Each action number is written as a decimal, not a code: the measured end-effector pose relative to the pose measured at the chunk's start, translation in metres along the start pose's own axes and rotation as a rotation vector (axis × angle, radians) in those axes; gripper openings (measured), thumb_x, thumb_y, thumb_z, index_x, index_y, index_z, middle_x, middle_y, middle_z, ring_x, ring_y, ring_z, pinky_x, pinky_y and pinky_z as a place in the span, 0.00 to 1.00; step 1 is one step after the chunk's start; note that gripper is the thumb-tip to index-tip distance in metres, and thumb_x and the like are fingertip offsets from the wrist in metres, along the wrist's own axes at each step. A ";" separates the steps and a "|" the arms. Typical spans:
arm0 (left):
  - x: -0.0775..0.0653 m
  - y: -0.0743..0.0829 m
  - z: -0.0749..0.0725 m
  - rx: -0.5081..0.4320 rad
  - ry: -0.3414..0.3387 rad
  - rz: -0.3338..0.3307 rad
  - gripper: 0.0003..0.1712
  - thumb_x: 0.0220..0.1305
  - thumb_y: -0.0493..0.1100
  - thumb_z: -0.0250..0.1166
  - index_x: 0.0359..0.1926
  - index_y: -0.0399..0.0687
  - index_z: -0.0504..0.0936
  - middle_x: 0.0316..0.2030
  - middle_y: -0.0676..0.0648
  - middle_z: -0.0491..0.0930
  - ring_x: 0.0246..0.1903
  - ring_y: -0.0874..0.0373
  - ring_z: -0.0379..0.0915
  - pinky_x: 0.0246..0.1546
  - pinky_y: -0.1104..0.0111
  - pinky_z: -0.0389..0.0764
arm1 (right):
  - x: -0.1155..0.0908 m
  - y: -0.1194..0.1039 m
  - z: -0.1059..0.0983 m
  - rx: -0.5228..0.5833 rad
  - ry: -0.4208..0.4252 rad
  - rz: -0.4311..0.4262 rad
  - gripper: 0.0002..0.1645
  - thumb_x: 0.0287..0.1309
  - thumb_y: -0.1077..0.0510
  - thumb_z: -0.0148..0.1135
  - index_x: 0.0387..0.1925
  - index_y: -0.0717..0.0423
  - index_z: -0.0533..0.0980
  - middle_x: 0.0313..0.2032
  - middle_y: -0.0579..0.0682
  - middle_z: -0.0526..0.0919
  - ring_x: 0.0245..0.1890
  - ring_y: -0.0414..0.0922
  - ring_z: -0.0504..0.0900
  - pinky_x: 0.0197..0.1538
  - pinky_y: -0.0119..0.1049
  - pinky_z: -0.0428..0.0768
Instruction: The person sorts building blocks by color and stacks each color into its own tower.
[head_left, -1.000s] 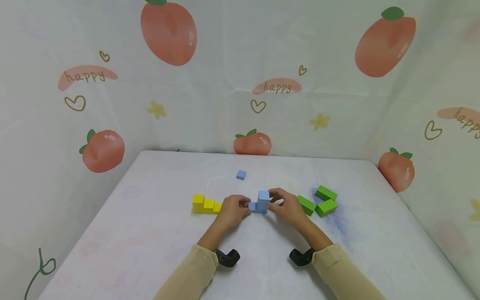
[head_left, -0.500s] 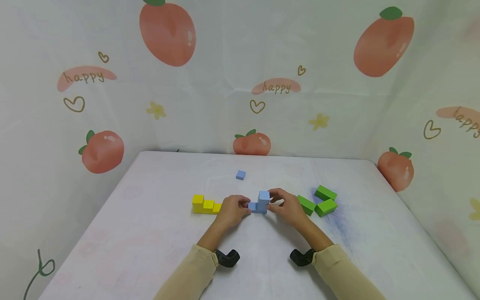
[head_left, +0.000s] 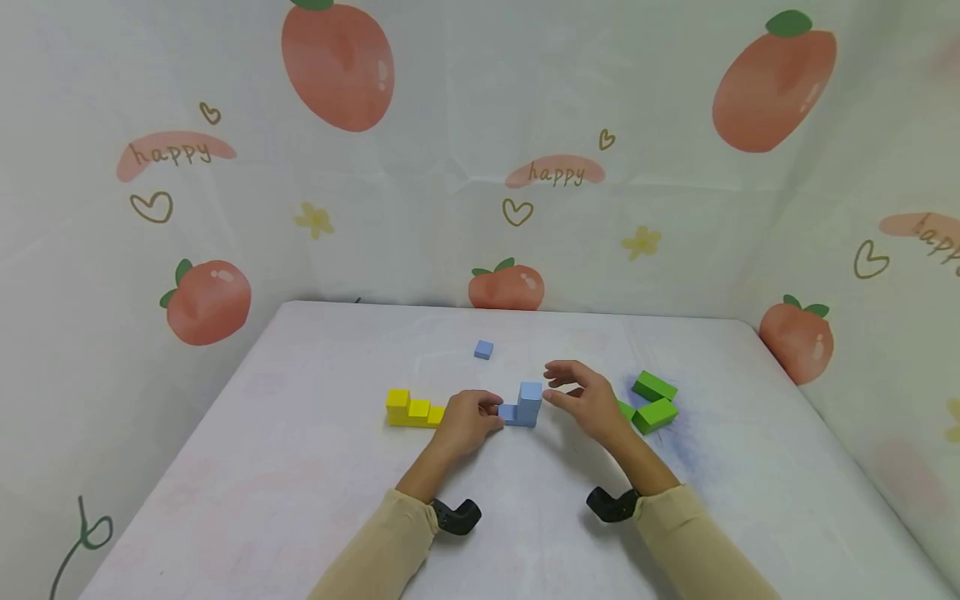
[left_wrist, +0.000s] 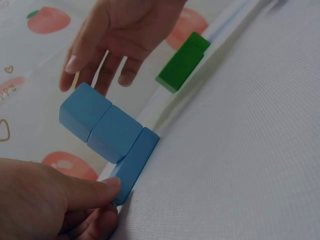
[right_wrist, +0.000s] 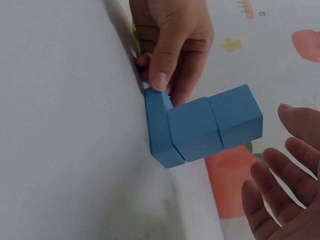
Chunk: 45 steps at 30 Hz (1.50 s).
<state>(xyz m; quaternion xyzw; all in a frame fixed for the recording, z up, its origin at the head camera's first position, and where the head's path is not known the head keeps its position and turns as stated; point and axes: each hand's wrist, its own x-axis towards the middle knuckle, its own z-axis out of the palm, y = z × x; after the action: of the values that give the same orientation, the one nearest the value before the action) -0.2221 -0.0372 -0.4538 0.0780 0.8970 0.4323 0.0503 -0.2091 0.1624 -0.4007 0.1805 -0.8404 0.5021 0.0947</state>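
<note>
Left hand [left_wrist: 55, 197], left wrist view: it pinched one end of the blue base [left_wrist: 137, 160], two blue cubes [left_wrist: 111, 132] stacked at the other; imo a light, steady grip suited it. Right wrist view: right hand [right_wrist: 295, 186] was loosely spread, empty, just off the cubes. Head view: the base sat on the worktop [head_left: 300, 467], yellow blocks [head_left: 418, 410] crowding the left hand, green blocks [head_left: 655, 414] past the right, stray blue block [head_left: 483, 350] farther back.

Soft, diffuse light fills the head view, leaving faint shadows on the worktop [head_left: 525, 475]. Both wrist views look dimmer.
</note>
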 end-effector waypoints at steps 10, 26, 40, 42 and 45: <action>0.002 -0.003 0.000 -0.002 -0.003 0.015 0.15 0.49 0.41 0.65 0.41 0.49 0.79 0.25 0.55 0.72 0.27 0.61 0.66 0.29 0.72 0.70 | 0.020 0.016 -0.004 0.011 0.011 0.017 0.19 0.47 0.60 0.62 0.44 0.55 0.72 0.39 0.55 0.77 0.40 0.50 0.75 0.38 0.43 0.71; -0.001 0.000 -0.002 -0.008 0.001 -0.005 0.15 0.48 0.40 0.65 0.41 0.49 0.79 0.24 0.55 0.72 0.26 0.61 0.66 0.28 0.72 0.69 | 0.067 0.041 -0.009 0.103 -0.080 0.141 0.21 0.49 0.55 0.61 0.46 0.56 0.71 0.44 0.59 0.74 0.41 0.48 0.74 0.35 0.40 0.75; 0.000 0.000 0.000 -0.002 0.003 -0.012 0.15 0.48 0.40 0.65 0.41 0.49 0.79 0.24 0.56 0.72 0.26 0.61 0.66 0.28 0.73 0.70 | 0.108 0.040 -0.010 0.066 -0.242 0.222 0.23 0.48 0.53 0.61 0.47 0.54 0.70 0.45 0.53 0.74 0.43 0.46 0.74 0.39 0.41 0.74; 0.001 -0.001 0.000 -0.001 0.002 -0.007 0.15 0.48 0.40 0.65 0.41 0.49 0.79 0.24 0.56 0.72 0.26 0.61 0.66 0.28 0.73 0.70 | 0.113 0.037 -0.010 0.053 -0.279 0.226 0.23 0.48 0.52 0.61 0.47 0.54 0.70 0.45 0.54 0.74 0.43 0.47 0.74 0.40 0.42 0.74; 0.000 -0.001 0.000 -0.008 -0.001 -0.007 0.15 0.48 0.40 0.65 0.41 0.49 0.79 0.25 0.56 0.72 0.26 0.61 0.66 0.28 0.73 0.70 | 0.118 0.035 -0.009 0.044 -0.334 0.231 0.24 0.48 0.52 0.61 0.48 0.55 0.70 0.47 0.56 0.73 0.44 0.48 0.73 0.41 0.43 0.73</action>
<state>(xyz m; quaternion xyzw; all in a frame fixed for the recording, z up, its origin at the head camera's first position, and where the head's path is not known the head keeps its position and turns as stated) -0.2225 -0.0375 -0.4544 0.0746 0.8955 0.4356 0.0526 -0.3315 0.1611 -0.3840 0.1657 -0.8483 0.4911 -0.1084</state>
